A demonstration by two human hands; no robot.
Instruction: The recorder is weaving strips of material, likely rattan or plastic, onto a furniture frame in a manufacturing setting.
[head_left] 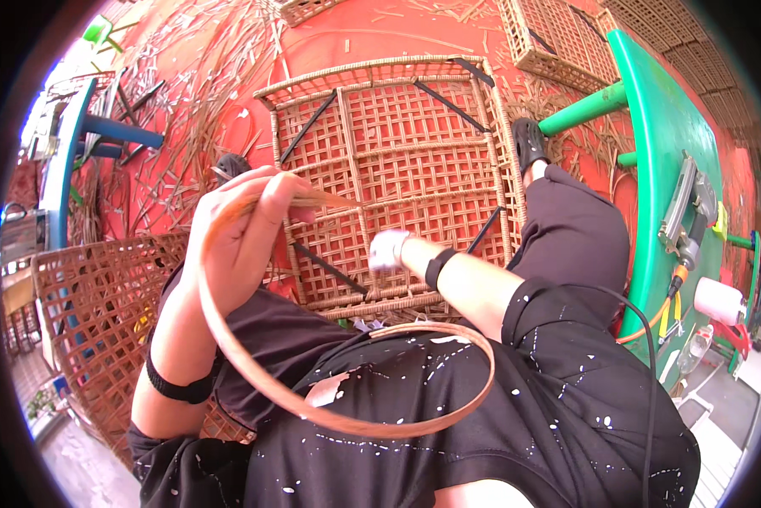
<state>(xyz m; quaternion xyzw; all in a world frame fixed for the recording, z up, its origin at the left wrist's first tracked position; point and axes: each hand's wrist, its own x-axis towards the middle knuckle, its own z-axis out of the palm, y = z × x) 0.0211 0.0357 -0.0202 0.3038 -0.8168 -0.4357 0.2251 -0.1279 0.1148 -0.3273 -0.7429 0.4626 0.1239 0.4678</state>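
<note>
Rattan strip (330, 415) curls across the person's lap, its end pinched in the raised left hand (241, 229); the right hand (389, 251), grip unclear, reaches to the woven panel (397, 161) on the red floor (347, 34).

— Left hand (245, 229)?
— Raised, fingers closed in a pinch grip; forearm upright, a dark band worn near the elbow.
— Right hand (387, 251)?
— Extended forward and lowered, blurred; grip not determined. A dark band is worn at the wrist.
</note>
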